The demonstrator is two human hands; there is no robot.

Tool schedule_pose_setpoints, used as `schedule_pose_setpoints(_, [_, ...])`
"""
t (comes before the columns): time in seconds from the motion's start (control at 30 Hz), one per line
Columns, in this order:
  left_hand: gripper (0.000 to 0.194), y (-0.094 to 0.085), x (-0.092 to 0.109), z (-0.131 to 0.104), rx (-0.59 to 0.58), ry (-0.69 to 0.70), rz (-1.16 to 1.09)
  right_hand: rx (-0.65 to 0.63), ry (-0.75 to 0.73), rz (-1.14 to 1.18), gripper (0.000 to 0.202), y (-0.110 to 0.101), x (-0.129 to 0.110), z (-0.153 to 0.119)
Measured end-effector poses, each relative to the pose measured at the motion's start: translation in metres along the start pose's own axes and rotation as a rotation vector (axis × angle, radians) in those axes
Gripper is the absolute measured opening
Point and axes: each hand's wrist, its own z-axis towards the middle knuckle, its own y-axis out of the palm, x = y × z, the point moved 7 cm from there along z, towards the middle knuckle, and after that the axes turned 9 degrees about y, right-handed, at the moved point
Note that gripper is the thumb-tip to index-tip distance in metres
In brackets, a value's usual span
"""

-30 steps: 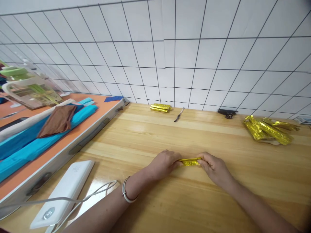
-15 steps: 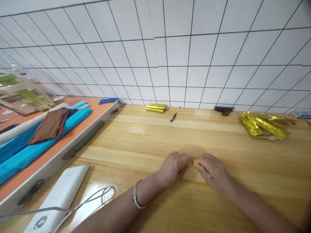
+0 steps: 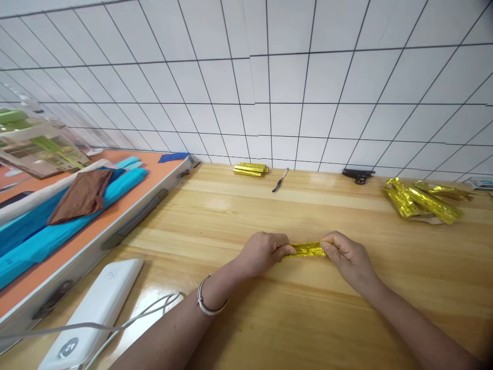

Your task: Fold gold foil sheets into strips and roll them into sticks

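Note:
A crinkled strip of shiny gold foil paper (image 3: 307, 250) stretches between my two hands, a little above the wooden table. My left hand (image 3: 265, 252), with a bracelet on its wrist, pinches the left end between thumb and fingers. At the other end, my right hand (image 3: 346, 254) pinches the strip the same way. The ends of the strip are hidden under the fingers.
Rolled gold foil pieces (image 3: 250, 170) lie by the tiled wall, beside a pen (image 3: 280, 180). A black clip-like object (image 3: 359, 176) and crumpled gold foil (image 3: 423, 200) are at right. At left are a white power bank (image 3: 96, 308), cable, and blue crepe paper (image 3: 119, 192).
My hands have moved apart, the left one leftward and the right one slightly rightward. Much more of the gold strip now shows flat between them.

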Motion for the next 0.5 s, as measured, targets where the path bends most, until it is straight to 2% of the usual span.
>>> schedule_pose_setpoints(0.1, [0.04,-0.003,-0.004,0.0,0.043,-0.011,0.004,-0.005,0.024,0.025,0.026,0.001,0.004,0.002])
schedule_pose_setpoints(0.23, [0.029,0.002,-0.005,0.001,0.0,0.011,-0.244,0.008,0.052,0.064,0.025,-0.002,0.011,0.005])
schedule_pose_setpoints(0.33, [0.025,0.003,-0.011,0.001,0.04,-0.046,-0.349,0.016,0.067,0.106,0.024,-0.003,0.014,0.005])
schedule_pose_setpoints(0.5, [0.027,0.0,-0.021,0.001,0.128,-0.146,-0.276,0.017,0.1,0.152,0.024,-0.002,0.015,0.006])
